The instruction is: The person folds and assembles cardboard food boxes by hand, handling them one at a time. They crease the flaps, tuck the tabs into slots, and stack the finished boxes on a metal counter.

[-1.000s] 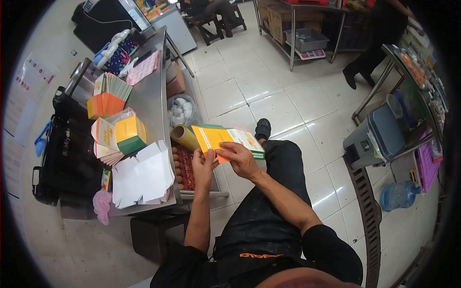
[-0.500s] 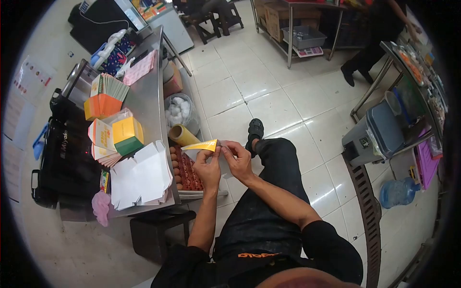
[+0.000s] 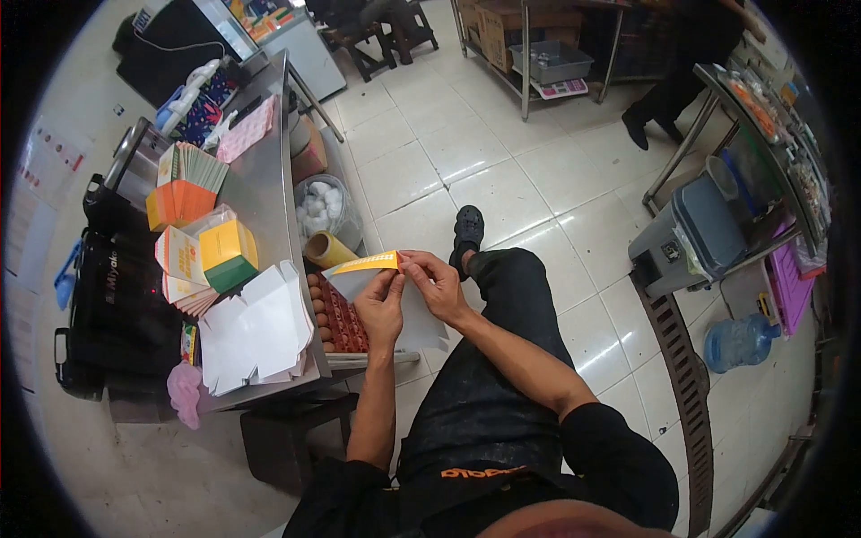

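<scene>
Both hands hold a yellow-and-white cardboard box blank [image 3: 368,263] in front of my body. My left hand [image 3: 380,309] pinches its edge, thumb uppermost. Close beside it, my right hand [image 3: 434,289] has its fingers closed on the right end of the yellow strip. White card shows to the left of the hands and below them; much of the sheet is hidden behind my fingers. On the steel table [image 3: 260,170] to the left lies a stack of flat white box blanks [image 3: 256,332]. Behind that stack stand a yellow-and-green box [image 3: 229,254] and fanned orange-and-white cartons [image 3: 184,202].
Under the table edge are a tray of eggs [image 3: 336,316], a yellow roll [image 3: 328,250] and a clear tub [image 3: 323,204]. A dark stool [image 3: 291,439] stands below. To the right are a grey bin [image 3: 691,233] and water jug [image 3: 740,342]. Another person [image 3: 682,72] stands at back right.
The box blank has turned in my hands, so more of its white card shows left of and below them. My right hand has shifted slightly up against the strip. The whole view has shifted a little.
</scene>
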Available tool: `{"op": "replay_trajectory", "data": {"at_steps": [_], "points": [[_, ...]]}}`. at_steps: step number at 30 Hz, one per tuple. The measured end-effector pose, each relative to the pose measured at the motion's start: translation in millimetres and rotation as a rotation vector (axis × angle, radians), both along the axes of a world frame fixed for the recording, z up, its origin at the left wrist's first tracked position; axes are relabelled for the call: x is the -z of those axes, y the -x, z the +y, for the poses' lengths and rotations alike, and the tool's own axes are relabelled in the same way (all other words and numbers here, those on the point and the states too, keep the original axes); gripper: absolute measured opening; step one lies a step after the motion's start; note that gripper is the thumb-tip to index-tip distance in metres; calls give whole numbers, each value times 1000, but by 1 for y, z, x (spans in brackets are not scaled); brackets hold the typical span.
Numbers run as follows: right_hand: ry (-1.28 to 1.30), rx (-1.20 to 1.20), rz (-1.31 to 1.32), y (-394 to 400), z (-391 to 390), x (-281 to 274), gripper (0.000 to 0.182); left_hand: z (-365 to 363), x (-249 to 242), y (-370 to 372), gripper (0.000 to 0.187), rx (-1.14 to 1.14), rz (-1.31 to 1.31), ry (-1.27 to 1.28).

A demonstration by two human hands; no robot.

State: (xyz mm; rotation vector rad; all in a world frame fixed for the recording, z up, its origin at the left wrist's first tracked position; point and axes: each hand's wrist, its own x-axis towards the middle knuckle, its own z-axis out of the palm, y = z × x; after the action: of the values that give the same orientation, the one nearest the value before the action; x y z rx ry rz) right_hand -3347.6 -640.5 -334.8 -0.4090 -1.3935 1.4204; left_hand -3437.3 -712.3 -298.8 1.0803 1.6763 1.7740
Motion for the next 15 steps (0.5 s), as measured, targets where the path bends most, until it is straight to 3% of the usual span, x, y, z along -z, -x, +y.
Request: {"op": "replay_trajectory", "data": {"at_steps": [15], "points": [[-74,-188,40,-7,15,5,16,-2,4,13,21,40,-92,-18]]}}
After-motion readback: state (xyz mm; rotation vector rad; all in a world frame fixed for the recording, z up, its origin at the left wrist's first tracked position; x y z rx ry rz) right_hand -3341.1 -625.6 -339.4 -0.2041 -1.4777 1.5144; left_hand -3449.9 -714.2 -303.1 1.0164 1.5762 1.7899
